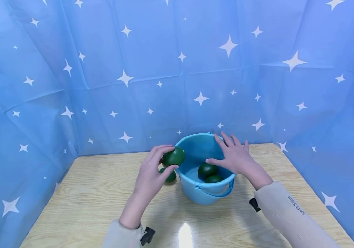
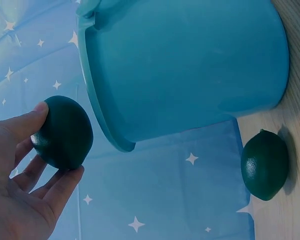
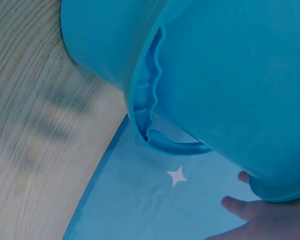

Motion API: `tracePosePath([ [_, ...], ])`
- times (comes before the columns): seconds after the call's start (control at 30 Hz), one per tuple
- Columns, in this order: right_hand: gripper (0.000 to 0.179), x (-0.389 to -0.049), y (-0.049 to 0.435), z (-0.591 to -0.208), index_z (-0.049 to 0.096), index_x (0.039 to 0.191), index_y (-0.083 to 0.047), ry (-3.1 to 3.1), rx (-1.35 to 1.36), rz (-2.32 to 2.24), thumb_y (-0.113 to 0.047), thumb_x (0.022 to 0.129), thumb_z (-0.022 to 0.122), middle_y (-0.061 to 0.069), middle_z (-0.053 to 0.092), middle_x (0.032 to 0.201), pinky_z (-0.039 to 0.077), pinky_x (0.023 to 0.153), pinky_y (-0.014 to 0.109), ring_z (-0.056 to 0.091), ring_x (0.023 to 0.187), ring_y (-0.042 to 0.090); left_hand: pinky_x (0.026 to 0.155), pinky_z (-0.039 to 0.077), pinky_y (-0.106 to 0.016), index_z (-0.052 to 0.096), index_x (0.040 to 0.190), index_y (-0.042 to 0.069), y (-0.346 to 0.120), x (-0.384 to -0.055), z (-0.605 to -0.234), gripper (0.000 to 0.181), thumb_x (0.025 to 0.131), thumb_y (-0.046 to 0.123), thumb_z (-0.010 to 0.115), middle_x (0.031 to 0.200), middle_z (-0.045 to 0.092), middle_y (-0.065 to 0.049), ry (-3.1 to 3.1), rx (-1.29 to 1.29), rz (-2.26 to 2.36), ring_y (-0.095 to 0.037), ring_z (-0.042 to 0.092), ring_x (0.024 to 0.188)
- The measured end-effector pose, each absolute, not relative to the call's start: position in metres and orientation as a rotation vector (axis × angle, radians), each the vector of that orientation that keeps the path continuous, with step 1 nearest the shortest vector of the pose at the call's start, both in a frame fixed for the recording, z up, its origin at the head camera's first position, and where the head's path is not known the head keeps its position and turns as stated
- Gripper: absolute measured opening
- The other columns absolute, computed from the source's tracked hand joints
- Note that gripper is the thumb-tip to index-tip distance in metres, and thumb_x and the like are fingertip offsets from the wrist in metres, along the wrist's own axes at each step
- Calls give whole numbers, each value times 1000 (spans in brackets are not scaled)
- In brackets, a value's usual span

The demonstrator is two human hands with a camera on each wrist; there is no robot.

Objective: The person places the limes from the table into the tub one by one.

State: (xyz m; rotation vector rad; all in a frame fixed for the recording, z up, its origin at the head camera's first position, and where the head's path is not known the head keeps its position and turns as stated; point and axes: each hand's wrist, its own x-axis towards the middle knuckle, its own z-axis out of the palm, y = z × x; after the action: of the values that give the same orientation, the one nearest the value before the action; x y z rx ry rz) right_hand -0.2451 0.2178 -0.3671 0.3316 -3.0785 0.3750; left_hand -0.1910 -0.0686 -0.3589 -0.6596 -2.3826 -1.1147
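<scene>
In the head view my left hand (image 1: pixel 152 170) pinches a dark green lime (image 1: pixel 173 156) between thumb and fingers, at the left rim of a light blue bucket (image 1: pixel 195 191). The left wrist view shows this held lime (image 2: pixel 64 132) up beside the bucket's mouth. Another lime (image 2: pixel 265 165) lies on the table below it, next to the bucket. Inside the bucket rest two limes, one lime (image 1: pixel 207 170) behind the other lime (image 1: pixel 213 179). My right hand (image 1: pixel 234 156) spreads its fingers over the bucket's right rim and holds no lime.
The wooden table (image 1: pixel 102 193) carries the bucket near its back edge. A blue handle (image 1: pixel 218 196) hangs down the bucket's front. Behind and at both sides hangs a blue cloth (image 1: pixel 152 103) with white stars.
</scene>
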Motion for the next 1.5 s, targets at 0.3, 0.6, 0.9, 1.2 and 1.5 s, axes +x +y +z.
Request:
tracePosePath([
  [0.3,105,-244,217,-367,18,160,-13,-3071,328,380,-71,85,61,21,14,166,6,108,85,11,149,54,91,60,-34,61,131,18,-61,-191,-357,50,85,19,79,134,59,-2,-2395,-696,-1082,-22,62,120],
  [0.6,103,-244,218,-367,19,160,-12,-3061,336,402,-67,85,64,22,14,166,3,109,85,5,150,53,94,59,-34,60,132,18,-55,-192,-358,52,84,20,80,133,59,-1,-2409,-727,-1056,-21,61,122],
  [0.9,103,-244,218,-367,19,160,-12,-3061,338,397,-67,85,64,23,15,165,2,108,85,5,150,53,95,58,-33,59,132,19,-52,-192,-358,51,85,22,79,133,58,-1,-2423,-729,-1046,-21,61,123],
  [1.2,103,-246,218,-368,19,160,-12,-3060,338,381,-67,85,64,23,15,165,3,108,86,6,150,53,99,57,-36,60,132,18,-48,-192,-357,51,84,21,80,133,59,-1,-2423,-729,-1049,-21,60,125],
  [1.5,103,-245,218,-368,19,160,-12,-3061,334,387,-66,85,64,23,16,165,3,108,85,6,150,53,100,56,-36,60,132,18,-47,-192,-358,51,84,21,80,133,59,-1,-2425,-728,-1046,-21,59,126],
])
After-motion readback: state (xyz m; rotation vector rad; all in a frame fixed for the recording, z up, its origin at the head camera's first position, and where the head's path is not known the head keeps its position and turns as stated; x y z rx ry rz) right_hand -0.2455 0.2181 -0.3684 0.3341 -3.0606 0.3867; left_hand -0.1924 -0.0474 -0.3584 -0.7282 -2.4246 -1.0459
